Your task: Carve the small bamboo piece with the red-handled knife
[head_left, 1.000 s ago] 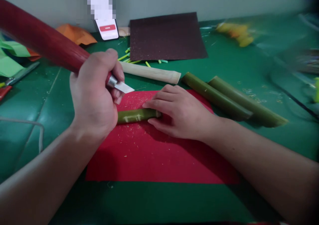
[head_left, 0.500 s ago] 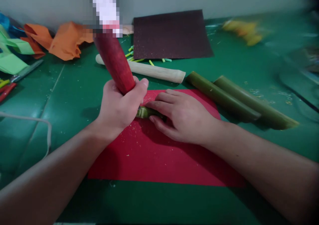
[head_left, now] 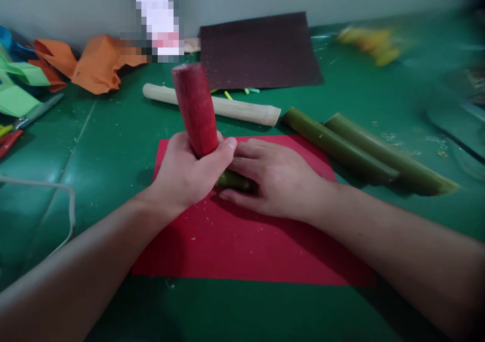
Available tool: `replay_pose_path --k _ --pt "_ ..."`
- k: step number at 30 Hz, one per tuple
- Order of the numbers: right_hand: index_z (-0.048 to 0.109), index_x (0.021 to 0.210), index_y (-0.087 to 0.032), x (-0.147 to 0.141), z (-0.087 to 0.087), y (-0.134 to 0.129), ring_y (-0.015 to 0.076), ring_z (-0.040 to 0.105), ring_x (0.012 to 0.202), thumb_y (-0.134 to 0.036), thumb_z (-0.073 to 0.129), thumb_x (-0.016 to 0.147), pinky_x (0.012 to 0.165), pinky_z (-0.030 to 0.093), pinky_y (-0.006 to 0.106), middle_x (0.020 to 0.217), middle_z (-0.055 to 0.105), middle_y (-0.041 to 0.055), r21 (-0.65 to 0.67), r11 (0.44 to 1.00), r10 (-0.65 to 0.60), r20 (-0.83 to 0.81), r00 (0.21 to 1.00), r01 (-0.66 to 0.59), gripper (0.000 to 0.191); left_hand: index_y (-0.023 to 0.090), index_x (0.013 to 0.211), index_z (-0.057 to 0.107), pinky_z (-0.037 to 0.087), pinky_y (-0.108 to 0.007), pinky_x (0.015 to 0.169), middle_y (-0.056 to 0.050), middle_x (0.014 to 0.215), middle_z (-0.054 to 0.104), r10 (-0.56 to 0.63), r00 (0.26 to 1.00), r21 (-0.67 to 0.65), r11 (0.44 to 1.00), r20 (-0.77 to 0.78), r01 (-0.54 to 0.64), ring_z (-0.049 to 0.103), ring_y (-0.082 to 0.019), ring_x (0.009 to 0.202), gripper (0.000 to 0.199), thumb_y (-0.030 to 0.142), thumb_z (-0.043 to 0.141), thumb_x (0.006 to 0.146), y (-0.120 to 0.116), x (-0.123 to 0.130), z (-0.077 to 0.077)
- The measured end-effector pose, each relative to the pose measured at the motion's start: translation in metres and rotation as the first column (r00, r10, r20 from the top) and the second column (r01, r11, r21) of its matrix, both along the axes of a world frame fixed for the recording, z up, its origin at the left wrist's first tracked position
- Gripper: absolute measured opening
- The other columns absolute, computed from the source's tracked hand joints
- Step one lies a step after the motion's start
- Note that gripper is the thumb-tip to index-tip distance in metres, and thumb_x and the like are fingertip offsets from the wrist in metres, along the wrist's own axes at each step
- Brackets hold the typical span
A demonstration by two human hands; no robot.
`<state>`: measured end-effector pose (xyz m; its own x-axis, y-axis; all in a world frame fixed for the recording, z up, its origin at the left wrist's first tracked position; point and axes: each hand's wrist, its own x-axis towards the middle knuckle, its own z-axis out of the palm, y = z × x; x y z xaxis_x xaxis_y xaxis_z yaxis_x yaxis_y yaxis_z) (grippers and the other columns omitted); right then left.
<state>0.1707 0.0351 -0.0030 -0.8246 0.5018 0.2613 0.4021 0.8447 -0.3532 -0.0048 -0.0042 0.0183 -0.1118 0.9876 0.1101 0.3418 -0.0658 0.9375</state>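
Note:
My left hand (head_left: 187, 175) is closed around the lower part of a thick red wooden handle (head_left: 197, 109). Its top end points up and slightly away; the tool's working end is hidden below my fist, so its kind cannot be made out. Close beside it, my right hand (head_left: 282, 180) presses a short green bamboo piece (head_left: 237, 181) down, fingers over the far side and thumb on the near side. Much of the bamboo is covered by my hands. Under both hands lies a red sheet (head_left: 242, 253) sprinkled with small pale shavings.
Two split green bamboo lengths (head_left: 341, 147) lie to the right. Behind my hands are a pale peeled stick (head_left: 246, 110) and a dark sheet (head_left: 261, 51). Orange paper (head_left: 96, 64), red-handled scissors (head_left: 11, 142) and a pale cable (head_left: 71, 205) are on the left of the green table (head_left: 113, 125).
The red handle has tipped more upright, and its top has swung right and nearer. My left hand has shifted slightly right and nearer; my right hand still holds the bamboo.

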Motion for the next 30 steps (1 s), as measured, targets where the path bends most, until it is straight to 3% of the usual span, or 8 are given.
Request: replay_pose_path --k 10,16,22,27,30 --pt "0.077 0.113 -0.014 0.001 0.000 0.001 0.0243 0.065 0.092 -0.045 0.070 0.091 0.077 0.048 0.035 0.098 0.072 0.0106 -0.145 0.989 -0.029 -0.026 0.999 0.025 0.039 0.019 0.051 0.051 0.031 -0.023 0.043 0.004 0.049 0.044 0.043 0.999 0.047 0.998 0.026 -0.044 0.039 -0.007 0.046 0.036 0.022 0.065 0.084 0.005 0.000 -0.001" --pt "0.076 0.101 -0.015 0.000 0.001 0.000 0.0231 0.064 0.090 -0.044 0.072 0.089 0.077 0.048 0.034 0.098 0.071 0.0100 -0.201 0.979 -0.032 -0.038 0.999 0.024 0.031 0.019 0.049 0.049 0.027 -0.023 0.040 0.004 0.047 0.041 -0.032 0.996 0.054 0.998 0.081 0.028 0.036 -0.006 0.043 0.041 0.023 0.066 0.086 0.005 0.000 -0.003" --pt "0.077 0.103 -0.012 0.002 0.001 0.000 0.0226 0.063 0.084 -0.042 0.070 0.088 0.072 0.045 0.034 0.092 0.071 0.0098 -0.181 0.983 -0.037 -0.028 0.999 0.031 0.034 0.018 0.051 0.052 0.027 -0.022 0.040 0.004 0.049 0.044 -0.040 0.990 0.061 0.998 0.138 0.032 0.038 -0.006 0.044 0.038 0.028 0.068 0.085 0.008 -0.002 -0.002" --pt "0.079 0.102 -0.013 0.005 0.003 0.000 0.0217 0.062 0.081 -0.038 0.068 0.087 0.070 0.046 0.034 0.087 0.070 0.0085 -0.136 0.991 -0.024 -0.065 0.998 0.015 0.031 0.019 0.054 0.059 0.023 -0.021 0.035 0.004 0.049 0.050 0.087 0.973 0.055 0.993 0.215 -0.101 0.038 -0.005 0.039 0.035 0.032 0.069 0.085 0.011 -0.006 0.010" --pt "0.078 0.099 -0.013 0.004 0.001 0.001 0.0230 0.064 0.085 -0.031 0.065 0.087 0.077 0.050 0.036 0.093 0.073 0.0105 -0.106 0.994 0.024 -0.092 0.996 -0.034 0.026 0.019 0.052 0.057 0.024 -0.020 0.035 0.005 0.045 0.045 0.058 0.987 -0.068 0.997 0.150 -0.048 0.038 -0.005 0.039 0.037 0.031 0.071 0.084 0.010 -0.003 0.017"
